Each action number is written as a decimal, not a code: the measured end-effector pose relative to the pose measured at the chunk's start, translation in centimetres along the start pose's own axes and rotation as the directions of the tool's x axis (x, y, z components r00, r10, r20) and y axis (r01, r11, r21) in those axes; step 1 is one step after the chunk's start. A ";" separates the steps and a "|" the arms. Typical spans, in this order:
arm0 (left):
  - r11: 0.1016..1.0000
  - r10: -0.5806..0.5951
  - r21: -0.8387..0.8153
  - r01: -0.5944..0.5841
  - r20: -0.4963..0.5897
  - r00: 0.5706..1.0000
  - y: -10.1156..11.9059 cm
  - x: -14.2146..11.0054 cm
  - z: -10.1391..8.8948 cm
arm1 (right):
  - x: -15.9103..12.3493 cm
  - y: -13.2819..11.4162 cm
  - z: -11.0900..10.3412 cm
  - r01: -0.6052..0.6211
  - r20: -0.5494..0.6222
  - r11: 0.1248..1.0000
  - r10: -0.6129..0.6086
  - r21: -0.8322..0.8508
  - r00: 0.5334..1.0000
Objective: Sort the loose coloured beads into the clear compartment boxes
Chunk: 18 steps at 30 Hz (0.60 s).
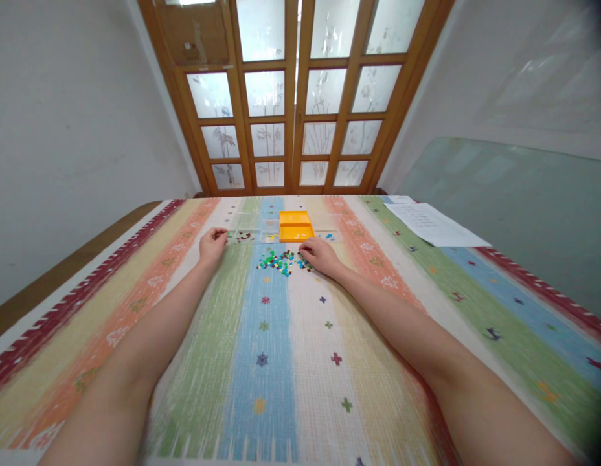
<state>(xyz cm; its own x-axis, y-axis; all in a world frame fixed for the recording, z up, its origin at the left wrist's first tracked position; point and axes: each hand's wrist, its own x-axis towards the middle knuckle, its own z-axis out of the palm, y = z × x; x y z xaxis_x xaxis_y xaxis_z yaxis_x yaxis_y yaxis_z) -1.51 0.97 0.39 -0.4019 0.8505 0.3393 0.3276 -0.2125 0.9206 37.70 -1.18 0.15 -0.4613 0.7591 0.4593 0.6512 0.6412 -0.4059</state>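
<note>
Small, brightly coloured pieces lie in a loose pile (276, 261) in the middle of the tablecloth, mixed green, blue, white, yellow and dark. At the pile's right edge is my right hand (320, 256), its fingers curled down and pressed together at the pieces; whatever they pinch is too small to see. My left hand (214, 244) is closed in a pinch at the left end of a row of clear, shallow boxes, beside a few green pieces (229, 235). Dark red pieces (245, 237), yellow pieces (270, 239) and blue pieces (328, 237) lie grouped separately in the clear boxes.
An open orange box (294, 232) stands behind the pile, between the clear boxes. White paper sheets (434, 224) lie at the back right of the striped tablecloth (266, 323). Beyond the table are wooden glass-paned doors (291, 120), with walls on both sides.
</note>
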 end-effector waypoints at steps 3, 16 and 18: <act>0.992 -0.091 -0.090 0.084 -0.076 0.993 -0.1 0.8 -0.9 | 0.0 0.0 0.0 -0.004 0.004 1.000 0.004 0.000 1.000; 0.981 -0.178 -0.104 0.165 -0.125 0.976 -0.1 1.5 -2.1 | 0.0 0.2 0.2 0.005 0.007 1.000 -0.005 0.008 1.000; 0.984 -0.162 -0.100 0.150 -0.128 0.978 0.0 1.4 -2.2 | 0.0 0.2 0.2 -0.001 0.012 1.000 0.001 0.006 1.000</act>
<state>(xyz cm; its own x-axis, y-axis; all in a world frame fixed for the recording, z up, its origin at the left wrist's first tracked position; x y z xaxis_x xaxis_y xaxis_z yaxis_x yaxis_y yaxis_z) -3.94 1.09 1.27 -0.5555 0.8053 0.2072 0.1761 -0.1295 0.9758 37.71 -1.04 -0.12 -0.4676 0.7610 0.4497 0.6481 0.6411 -0.4110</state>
